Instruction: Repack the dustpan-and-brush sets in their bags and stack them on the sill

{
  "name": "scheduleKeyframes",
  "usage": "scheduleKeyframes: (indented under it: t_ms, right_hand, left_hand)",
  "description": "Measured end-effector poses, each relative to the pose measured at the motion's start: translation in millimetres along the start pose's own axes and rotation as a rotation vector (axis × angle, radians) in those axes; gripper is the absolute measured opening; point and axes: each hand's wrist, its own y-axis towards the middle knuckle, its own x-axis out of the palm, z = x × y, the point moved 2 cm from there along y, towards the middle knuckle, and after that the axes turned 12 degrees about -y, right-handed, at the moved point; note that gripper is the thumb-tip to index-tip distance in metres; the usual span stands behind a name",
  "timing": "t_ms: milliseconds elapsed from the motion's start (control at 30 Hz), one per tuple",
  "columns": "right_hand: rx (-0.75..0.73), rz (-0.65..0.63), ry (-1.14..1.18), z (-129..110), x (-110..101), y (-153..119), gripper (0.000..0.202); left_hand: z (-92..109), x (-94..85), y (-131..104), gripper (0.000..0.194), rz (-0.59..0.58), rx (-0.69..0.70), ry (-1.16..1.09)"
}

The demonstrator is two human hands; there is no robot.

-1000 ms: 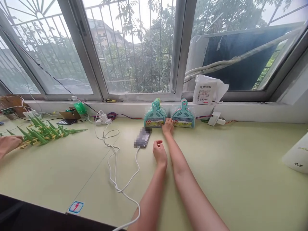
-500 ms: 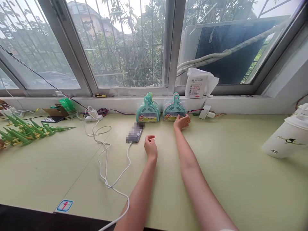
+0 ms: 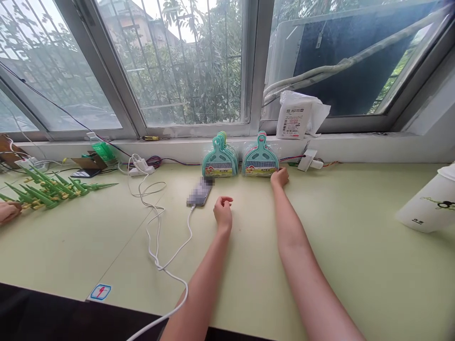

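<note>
My right hand [image 3: 280, 177] is at the lower right corner of the right-hand row of mini dustpan and brush sets [image 3: 261, 155]. Its fingers are curled together against that corner, and the fingertips are partly hidden. The sets are teal, wrapped in clear plastic with a printed label, and stand upright against the sill wall. A second row of dustpan and brush sets [image 3: 219, 156] stands just to the left. My left hand [image 3: 223, 213] rests over the table in front of them, empty, with loosely bent fingers that are apart.
A phone [image 3: 200, 192] on a white charging cable [image 3: 158, 227] lies left of my left hand. Green spiky pieces [image 3: 53, 192] and another person's hand [image 3: 9, 211] are at far left. A white cup [image 3: 428, 201] stands right; a white package [image 3: 296, 116] sits on the sill.
My right hand has moved from the front of the right-hand dustpan sets to their lower right corner, uncovering the label. My left hand stays nearly still. The view has shifted slightly.
</note>
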Motion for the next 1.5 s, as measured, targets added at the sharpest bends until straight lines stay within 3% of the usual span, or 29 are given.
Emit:
scheduleKeyframes:
  t_ms: [167, 267, 367, 467, 600, 767, 867, 933, 1000, 1133, 1200, 1300, 1400, 1500]
  right_hand:
    - [0.109, 0.03, 0.16, 3.8, -10.9, -9.3, 0.026]
    - [0.154, -0.047, 0.252, 11.0, -22.0, -25.5, 0.021]
    - [0.128, -0.124, 0.293, 21.3, -38.5, -50.0, 0.015]
    - [0.023, -0.225, 0.314, 35.5, -63.8, -80.7, 0.017]
    - [-0.162, -0.398, 0.344, 59.7, -109.5, -120.4, 0.036]
    - [-0.258, -0.486, 0.295, 79.1, -157.0, -144.5, 0.035]
    - [-0.454, -0.345, 0.223, 70.3, -176.8, -148.8, 0.031]
    - [-0.675, -0.168, 0.108, 58.8, -189.7, -153.5, 0.029]
    - [-0.891, -0.092, -0.019, 48.2, -198.6, -161.9, 0.025]
    - [-1.132, -0.308, -0.154, 39.0, -197.4, -181.4, 0.03]
    - [-1.115, -0.414, -0.178, 39.5, -191.3, -185.6, 0.033]
    - [-0.954, -0.479, -0.092, 43.0, -184.7, -179.6, 0.038]
    - [-0.769, -0.388, 0.072, 48.5, -184.5, -163.3, 0.043]
    - [-0.646, -0.228, 0.099, 56.0, -182.7, -144.5, 0.047]
  left_hand:
    - [-3.4, 0.0, 2.3, 0.019, -0.014, -0.008, -0.018]
    - [-4.1, 0.1, 6.4, 0.015, 0.014, -0.033, -0.062]
    - [-2.5, 2.1, 11.1, 0.03, -0.009, -0.067, -0.214]
    - [-1.0, 8.8, 9.9, 0.04, -0.238, -0.152, -0.346]
    - [-1.8, 16.7, -5.9, 0.049, -0.592, -0.242, -0.226]
    - [-1.4, 16.4, -22.4, 0.048, -0.662, -0.27, -0.261]
    - [-0.8, 13.9, -27.0, 0.052, -0.649, -0.287, -0.313]
    - [-0.6, 12.1, -29.5, 0.055, -0.629, -0.285, -0.319]
    - [0.1, 10.6, -31.3, 0.056, -0.601, -0.267, -0.342]
    - [2.0, 9.4, -32.4, 0.056, -0.53, -0.232, -0.382]
    - [2.9, 9.9, -32.5, 0.057, -0.507, -0.235, -0.384]
    - [4.2, 11.6, -31.8, 0.056, -0.509, -0.243, -0.404]
    - [5.4, 11.0, -27.7, 0.05, -0.464, -0.232, -0.453]
    - [7.5, 4.4, -18.2, 0.044, -0.326, -0.163, -0.51]
